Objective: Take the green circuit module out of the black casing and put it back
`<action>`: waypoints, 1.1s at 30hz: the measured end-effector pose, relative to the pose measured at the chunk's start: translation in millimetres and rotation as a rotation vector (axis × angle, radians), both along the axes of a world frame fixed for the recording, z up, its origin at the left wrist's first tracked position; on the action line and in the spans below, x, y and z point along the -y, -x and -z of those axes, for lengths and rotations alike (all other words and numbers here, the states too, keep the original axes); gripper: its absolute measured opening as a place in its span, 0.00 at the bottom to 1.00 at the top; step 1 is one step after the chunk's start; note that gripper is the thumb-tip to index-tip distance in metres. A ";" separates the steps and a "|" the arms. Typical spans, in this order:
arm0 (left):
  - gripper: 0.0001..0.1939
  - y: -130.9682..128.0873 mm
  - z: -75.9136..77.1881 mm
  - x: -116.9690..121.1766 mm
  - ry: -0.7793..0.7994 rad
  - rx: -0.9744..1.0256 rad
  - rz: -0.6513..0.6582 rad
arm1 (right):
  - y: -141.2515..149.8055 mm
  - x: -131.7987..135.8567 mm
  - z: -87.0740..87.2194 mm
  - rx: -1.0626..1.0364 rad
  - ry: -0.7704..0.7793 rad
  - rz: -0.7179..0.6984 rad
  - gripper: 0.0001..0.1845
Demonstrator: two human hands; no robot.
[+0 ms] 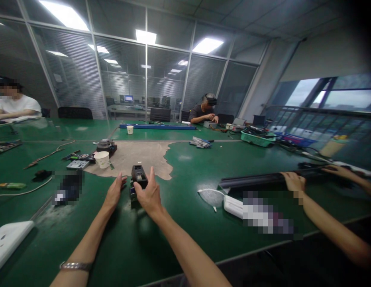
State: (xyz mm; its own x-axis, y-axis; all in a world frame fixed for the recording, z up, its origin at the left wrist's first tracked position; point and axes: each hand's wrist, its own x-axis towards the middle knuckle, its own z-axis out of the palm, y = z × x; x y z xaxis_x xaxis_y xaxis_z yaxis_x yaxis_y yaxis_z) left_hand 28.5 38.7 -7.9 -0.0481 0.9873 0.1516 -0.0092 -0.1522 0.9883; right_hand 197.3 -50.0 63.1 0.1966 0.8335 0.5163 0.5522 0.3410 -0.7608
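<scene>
Before me on the green table is a small black box-shaped device (139,174) with square openings in its top; I cannot make out its exact kind. My right hand (149,196) is on its right side, the thumb across the device and the index finger stretched up along it. The lower fingers are hidden behind the hand. My left hand (114,192) is just left of the device, apart from it, fingers slightly bent and nothing in them. A brown sheet (140,153) with a ragged edge lies beyond both hands.
A paper cup (102,159) stands among electronic parts (79,163) at left. A white power strip (12,241) lies at near left, a white adapter (233,205) at right. Another person's hand (294,182) rests on a long black bar (254,182). A green basket (258,138) stands farther back.
</scene>
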 end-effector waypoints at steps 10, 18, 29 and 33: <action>0.37 -2.5 -1.4 0.4 0.008 0.021 -0.006 | -83.1 8.7 32.9 -0.020 0.076 0.148 0.47; 0.38 -0.8 -0.5 0.4 0.024 0.006 0.010 | -82.2 16.5 59.3 0.058 0.121 0.174 0.50; 0.36 -5.3 0.3 -15.8 0.154 -0.096 -0.022 | -86.2 13.0 63.3 0.073 0.109 0.174 0.48; 0.36 -11.3 -0.7 -21.1 0.152 -0.085 -0.126 | -85.3 16.6 55.0 0.041 0.133 0.170 0.46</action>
State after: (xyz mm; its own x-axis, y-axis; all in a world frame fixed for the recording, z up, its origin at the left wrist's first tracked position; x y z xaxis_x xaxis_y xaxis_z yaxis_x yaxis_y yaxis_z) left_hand 39.8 59.8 -7.2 -0.1658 0.9861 0.0102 0.0844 0.0039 0.9964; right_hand 282.5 -66.5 8.1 0.3211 0.8515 0.4146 0.6249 0.1385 -0.7684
